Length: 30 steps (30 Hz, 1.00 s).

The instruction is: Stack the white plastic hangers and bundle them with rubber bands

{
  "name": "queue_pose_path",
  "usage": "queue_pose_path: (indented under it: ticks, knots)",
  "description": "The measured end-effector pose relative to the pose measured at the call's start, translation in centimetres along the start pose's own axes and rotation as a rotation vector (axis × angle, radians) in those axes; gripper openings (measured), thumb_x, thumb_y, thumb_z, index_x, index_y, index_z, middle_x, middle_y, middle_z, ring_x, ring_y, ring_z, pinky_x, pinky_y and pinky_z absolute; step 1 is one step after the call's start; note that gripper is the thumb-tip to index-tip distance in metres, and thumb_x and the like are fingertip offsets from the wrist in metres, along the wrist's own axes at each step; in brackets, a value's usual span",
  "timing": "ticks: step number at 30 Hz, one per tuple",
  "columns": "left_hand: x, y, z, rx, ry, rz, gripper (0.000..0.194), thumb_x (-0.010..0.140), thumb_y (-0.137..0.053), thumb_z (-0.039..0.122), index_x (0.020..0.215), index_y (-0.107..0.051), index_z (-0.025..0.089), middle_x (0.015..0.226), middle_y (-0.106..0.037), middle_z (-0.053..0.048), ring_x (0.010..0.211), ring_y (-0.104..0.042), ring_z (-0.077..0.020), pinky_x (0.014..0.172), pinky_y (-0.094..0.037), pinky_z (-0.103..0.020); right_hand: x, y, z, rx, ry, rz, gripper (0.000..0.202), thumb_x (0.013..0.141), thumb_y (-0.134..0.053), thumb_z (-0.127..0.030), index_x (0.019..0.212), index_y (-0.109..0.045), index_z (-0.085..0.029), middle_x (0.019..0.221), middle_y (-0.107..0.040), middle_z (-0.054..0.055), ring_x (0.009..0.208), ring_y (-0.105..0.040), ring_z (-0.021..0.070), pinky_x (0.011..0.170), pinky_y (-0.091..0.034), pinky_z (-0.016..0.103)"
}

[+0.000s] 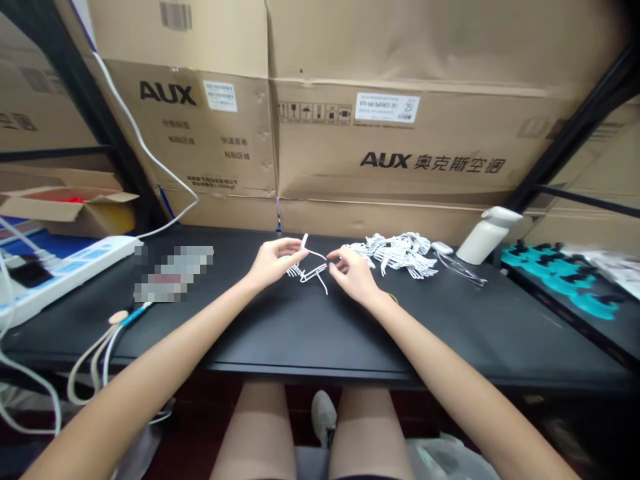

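My left hand (277,265) is closed in a pinch around a few thin white strips (316,254), whose ends stick out past the thumb and fingers. More of these strips hang bent below, just above or on the black table. To the right, my right hand (354,275) has its fingers curved, with thumb and forefinger slightly apart close to a strip's free end; whether they touch it is hard to see. Behind that hand lies a loose pile of white strips (403,253), tied or folded in small bundles.
A cream bottle (483,237) and glasses (460,269) stand and lie at the right, near teal parts (560,280). On the left are a power strip (75,273), a blurred phone-like object (173,273) with a cable, and an open carton (70,200). Large cardboard boxes (320,173) close off the back.
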State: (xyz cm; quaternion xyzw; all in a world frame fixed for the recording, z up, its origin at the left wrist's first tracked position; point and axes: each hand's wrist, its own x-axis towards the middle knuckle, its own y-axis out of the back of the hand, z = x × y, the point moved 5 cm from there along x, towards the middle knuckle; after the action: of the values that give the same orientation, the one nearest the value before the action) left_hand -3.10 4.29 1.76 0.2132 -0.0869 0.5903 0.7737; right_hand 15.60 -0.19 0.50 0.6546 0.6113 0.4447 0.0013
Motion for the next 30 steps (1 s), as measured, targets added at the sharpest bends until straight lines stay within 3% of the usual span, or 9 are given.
queue_pose_path:
  ticks: [3, 6, 9, 15, 19, 22, 26, 30]
  knots:
    - [0.3, 0.7, -0.2, -0.125, 0.073, 0.068, 0.054, 0.059, -0.082, 0.043, 0.097, -0.067, 0.009, 0.096, -0.072, -0.013, 0.09, -0.069, -0.0258, 0.087, -0.054, -0.04, -0.2, -0.9, 0.2, -0.094, -0.029, -0.105, 0.003, 0.078, -0.059, -0.018, 0.079, -0.062, -0.016, 0.078, -0.063, 0.003, 0.059, -0.056, 0.0122, 0.062, -0.048, 0.026]
    - [0.2, 0.7, -0.1, -0.197, 0.129, 0.044, 0.053, 0.056, -0.084, 0.042, 0.094, -0.066, 0.01, 0.094, -0.073, -0.013, 0.088, -0.07, -0.0255, 0.088, -0.053, -0.041, -0.5, -1.9, 0.3, -0.179, -0.052, -0.249, 0.001, 0.074, -0.063, -0.016, 0.073, -0.063, -0.016, 0.076, -0.065, 0.005, 0.065, -0.059, 0.0152, 0.066, -0.047, 0.028]
    - [0.2, 0.5, -0.1, -0.199, 0.154, 0.005, 0.051, 0.055, -0.084, 0.041, 0.092, -0.066, 0.011, 0.093, -0.073, -0.012, 0.087, -0.07, -0.0249, 0.088, -0.053, -0.041, -0.5, -1.8, 1.0, -0.21, -0.136, -0.295, 0.011, 0.071, -0.058, -0.006, 0.069, -0.063, -0.016, 0.073, -0.067, 0.005, 0.068, -0.061, 0.0162, 0.067, -0.046, 0.027]
    - [0.1, 0.3, -0.5, -0.086, 0.154, -0.074, 0.049, 0.057, -0.083, 0.04, 0.094, -0.068, 0.012, 0.094, -0.072, -0.012, 0.089, -0.068, -0.0249, 0.084, -0.053, -0.039, 0.3, 0.7, 2.6, -0.224, -0.205, -0.172, 0.012, 0.072, -0.057, -0.006, 0.066, -0.063, -0.015, 0.065, -0.065, 0.003, 0.059, -0.06, 0.0145, 0.061, -0.045, 0.025]
    - [0.0, 0.0, -0.7, 0.022, 0.164, -0.174, 0.047, 0.06, -0.081, 0.043, 0.095, -0.07, 0.013, 0.095, -0.072, -0.011, 0.089, -0.067, -0.0251, 0.083, -0.052, -0.039, 0.6, 1.3, 1.8, -0.161, -0.091, -0.061, 0.006, 0.077, -0.058, -0.015, 0.074, -0.063, -0.016, 0.071, -0.065, 0.002, 0.056, -0.057, 0.0124, 0.062, -0.046, 0.025]
    - [0.0, 0.0, -0.6, 0.059, 0.147, -0.177, 0.045, 0.059, -0.081, 0.043, 0.093, -0.072, 0.014, 0.092, -0.073, -0.01, 0.09, -0.067, -0.0248, 0.086, -0.051, -0.039, 0.6, 1.4, 0.9, -0.19, 0.005, -0.015, 0.006, 0.078, -0.057, -0.017, 0.074, -0.062, -0.017, 0.076, -0.063, 0.002, 0.057, -0.055, 0.0119, 0.065, -0.046, 0.026]
    - [0.0, 0.0, -0.5, 0.067, 0.147, -0.175, 0.044, 0.059, -0.081, 0.043, 0.092, -0.072, 0.015, 0.092, -0.073, -0.01, 0.091, -0.066, -0.0249, 0.086, -0.051, -0.04, 0.6, 2.1, 0.5, -0.18, 0.025, 0.083, 0.009, 0.082, -0.055, -0.02, 0.077, -0.062, -0.018, 0.079, -0.061, 0.003, 0.059, -0.055, 0.0121, 0.066, -0.046, 0.026]
    - [0.0, -0.1, -0.4, 0.06, 0.145, -0.19, 0.045, 0.059, -0.08, 0.044, 0.092, -0.072, 0.014, 0.091, -0.073, -0.01, 0.089, -0.067, -0.0249, 0.083, -0.052, -0.04, 0.6, 2.1, 0.0, -0.162, 0.073, 0.058, 0.01, 0.085, -0.055, -0.022, 0.081, -0.064, -0.019, 0.079, -0.061, 0.003, 0.063, -0.055, 0.0134, 0.067, -0.045, 0.027]
